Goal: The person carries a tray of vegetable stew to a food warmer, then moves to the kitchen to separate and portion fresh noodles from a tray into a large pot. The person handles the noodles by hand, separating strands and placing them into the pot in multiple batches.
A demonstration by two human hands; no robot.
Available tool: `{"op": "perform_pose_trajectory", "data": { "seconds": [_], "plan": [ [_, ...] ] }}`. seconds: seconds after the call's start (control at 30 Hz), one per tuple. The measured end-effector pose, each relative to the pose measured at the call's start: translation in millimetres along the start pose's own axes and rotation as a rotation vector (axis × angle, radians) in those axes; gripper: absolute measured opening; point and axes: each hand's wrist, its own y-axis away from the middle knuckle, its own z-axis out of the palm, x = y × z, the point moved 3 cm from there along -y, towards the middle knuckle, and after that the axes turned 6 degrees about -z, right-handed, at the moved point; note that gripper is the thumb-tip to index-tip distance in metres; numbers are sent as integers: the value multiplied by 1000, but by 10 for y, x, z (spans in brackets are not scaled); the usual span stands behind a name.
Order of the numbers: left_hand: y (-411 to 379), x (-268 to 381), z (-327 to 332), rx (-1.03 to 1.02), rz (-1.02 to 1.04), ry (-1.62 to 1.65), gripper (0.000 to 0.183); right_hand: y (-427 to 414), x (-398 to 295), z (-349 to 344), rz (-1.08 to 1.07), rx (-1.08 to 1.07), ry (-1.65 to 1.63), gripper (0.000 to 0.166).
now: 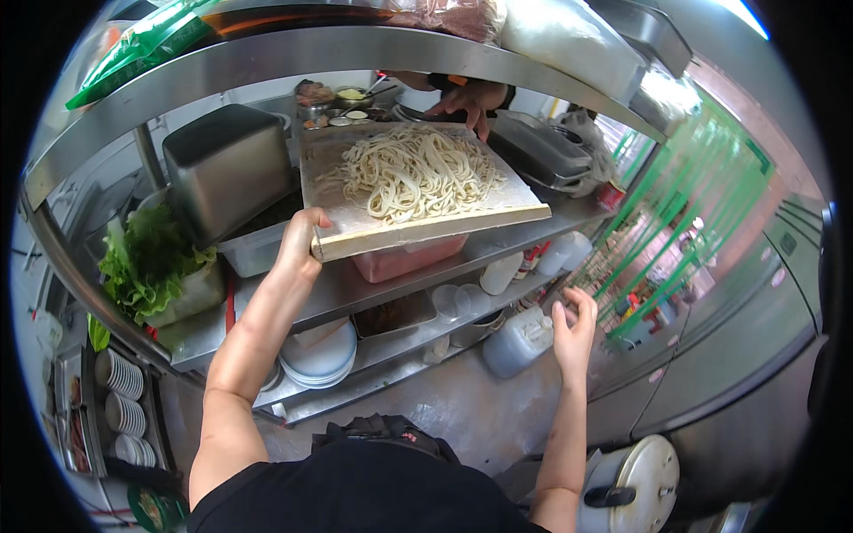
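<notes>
A wooden board (426, 233) bears a heap of raw noodles (426, 176) dusted with flour. My left hand (303, 240) grips the board's near left corner, thumb on top. The board sits above a pink plastic tub (410, 258) on the steel counter. My right hand (574, 316) holds nothing; it is raised in the air to the right of the counter, its fingers bent and apart. At the board's far edge another person's hand (470, 103) reaches over the noodles; whether it touches the board I cannot tell.
Overhead runs a steel shelf (320, 53) loaded with bags. Left of the board stand an upturned steel container (226, 173) and a tub of lettuce (150, 266). Plates (318, 353) and a jerrycan (516, 343) are lower down. Behind right is a lidded pressure cooker (633, 490).
</notes>
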Motion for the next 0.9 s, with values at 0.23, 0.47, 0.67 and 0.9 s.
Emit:
{"op": "perform_pose_trajectory", "data": {
  "seconds": [0.23,0.47,0.67,0.9],
  "plan": [
    [-158,-142,297,188,85,-3,30,109,930,244,191,-99,-129,29],
    [-356,-174,319,221,73,-141,30,270,1341,473,346,-147,-261,26],
    [-232,-36,376,179,-9,-349,33,477,1591,656,405,-178,-363,24],
    [-83,133,304,92,-125,-891,55,785,1799,865,503,-237,-463,23]
  ]
}}
